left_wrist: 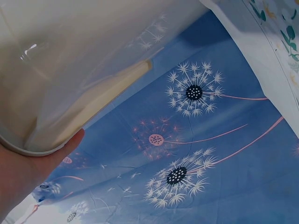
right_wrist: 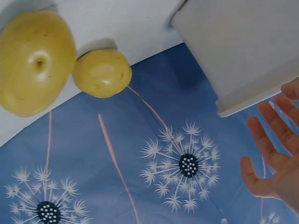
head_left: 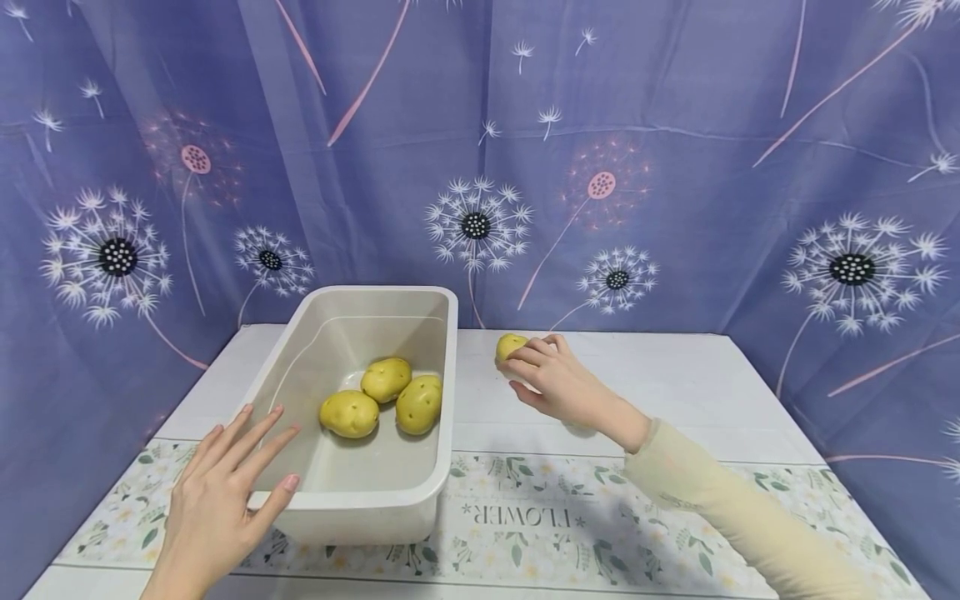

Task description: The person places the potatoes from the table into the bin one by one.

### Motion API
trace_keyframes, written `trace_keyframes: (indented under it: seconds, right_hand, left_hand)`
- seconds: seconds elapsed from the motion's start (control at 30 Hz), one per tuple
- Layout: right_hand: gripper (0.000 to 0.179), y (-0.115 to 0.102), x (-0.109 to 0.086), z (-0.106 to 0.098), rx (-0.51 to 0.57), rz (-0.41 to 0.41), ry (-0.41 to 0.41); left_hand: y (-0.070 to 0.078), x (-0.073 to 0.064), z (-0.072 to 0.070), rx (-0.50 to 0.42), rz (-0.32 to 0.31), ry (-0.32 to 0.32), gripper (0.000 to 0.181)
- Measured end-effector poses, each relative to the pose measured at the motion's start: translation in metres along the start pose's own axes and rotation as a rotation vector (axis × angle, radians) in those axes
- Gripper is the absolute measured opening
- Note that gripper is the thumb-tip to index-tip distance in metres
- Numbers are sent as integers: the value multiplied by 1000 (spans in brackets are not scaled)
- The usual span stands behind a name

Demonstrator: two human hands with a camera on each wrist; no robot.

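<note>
Blue-purple curtain (head_left: pixel 390 208) with dandelion print hangs behind the white table (head_left: pixel 675 392). One yellow potato (head_left: pixel 510 344) lies near the table's far edge; the right hand (head_left: pixel 553 382) is near it, open, with fingers loosely bent. Another potato (right_wrist: pixel 37 63), nearer the front edge, is mostly hidden behind this wrist. Three more potatoes (head_left: pixel 386 380) lie inside the tub (head_left: pixel 352 525); the left hand (head_left: pixel 213 492), fingers straight, touches its rim.

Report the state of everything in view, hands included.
White bin: upright, open-topped.
Three potatoes: look whole, lying inside the bin.
Two other potatoes: look whole, outside the bin, on the tabletop.
Left hand: fingers extended, against the bin.
Right hand: fingers relaxed, holding nothing.
Curtain: hanging, creased.
</note>
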State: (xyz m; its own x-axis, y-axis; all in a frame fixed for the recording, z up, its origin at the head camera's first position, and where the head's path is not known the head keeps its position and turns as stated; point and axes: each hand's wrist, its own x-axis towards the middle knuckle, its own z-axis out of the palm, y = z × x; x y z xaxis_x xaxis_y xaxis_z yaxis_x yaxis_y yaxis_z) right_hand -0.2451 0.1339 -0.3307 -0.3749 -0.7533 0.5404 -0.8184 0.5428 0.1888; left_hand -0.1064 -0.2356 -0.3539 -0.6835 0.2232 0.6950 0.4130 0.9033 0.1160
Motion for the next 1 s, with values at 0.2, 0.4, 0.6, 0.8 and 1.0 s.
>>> trace_keyframes:
  seconds: [0.2, 0.4, 0.6, 0.8, 1.0]
  right_hand:
    - [25, 3, -10, 2, -16, 25, -26]
    - [26, 5, -16, 2, -25, 32, -38]
    - [26, 8, -23, 4, -25, 64, -72]
    - [26, 11, -31, 8, -29, 69, -65]
    - [25, 15, -38, 10, -44, 65, -50]
  left_hand:
    - [0, 0, 0, -3, 2, 3, 42]
    - [-2, 0, 0, -5, 3, 8, 41]
    - [0, 0, 0, -10, -8, 3, 42]
    - [0, 0, 0, -9, -16, -1, 43]
    - [0, 1, 1, -5, -11, -1, 42]
